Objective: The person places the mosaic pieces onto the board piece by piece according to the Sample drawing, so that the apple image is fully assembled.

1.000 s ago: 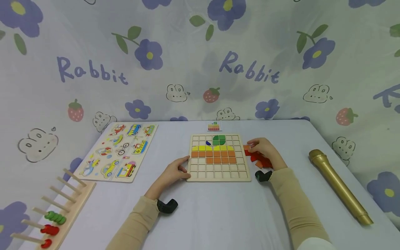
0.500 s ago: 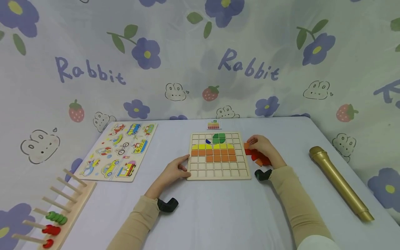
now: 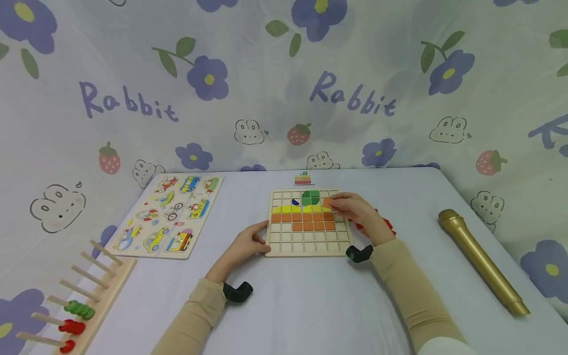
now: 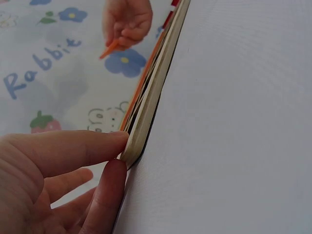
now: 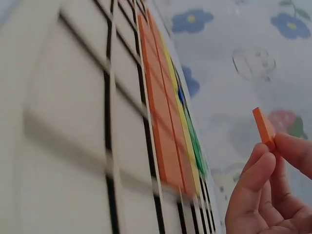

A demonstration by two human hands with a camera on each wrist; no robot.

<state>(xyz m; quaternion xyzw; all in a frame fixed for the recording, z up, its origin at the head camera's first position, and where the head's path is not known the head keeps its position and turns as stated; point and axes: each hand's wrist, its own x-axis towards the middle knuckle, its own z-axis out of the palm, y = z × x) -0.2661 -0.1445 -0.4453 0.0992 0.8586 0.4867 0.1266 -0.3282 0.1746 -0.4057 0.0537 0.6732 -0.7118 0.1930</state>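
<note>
Orange was the small square tile (image 3: 327, 202) pinched between the thumb and fingertips of the right hand (image 3: 355, 211), held over the upper right part of the wooden grid board (image 3: 309, 246) near the centre of the head view — in the right wrist view the same tile (image 5: 263, 127) stood clear of the board's surface, gripped at one end by thumb and forefinger. Rows of yellow and orange tiles already lay in the board, with a green rounded piece (image 3: 311, 197) and a small blue piece (image 3: 296, 202) above them. At the board's lower left corner the left hand (image 3: 243, 246) gripped the edge, thumb on top and fingers curled beneath, as the left wrist view showed plainly. Loose red and orange pieces (image 3: 385, 223) lay on the table (image 3: 310, 305) just right of the board, partly hidden behind the right hand. A vehicle puzzle board (image 3: 170, 215) sat to the left — a gold microphone (image 3: 482, 262) at far right, a wooden peg rack (image 3: 84, 301) at lower left, and a small pattern card (image 3: 303, 178) beyond the board.
</note>
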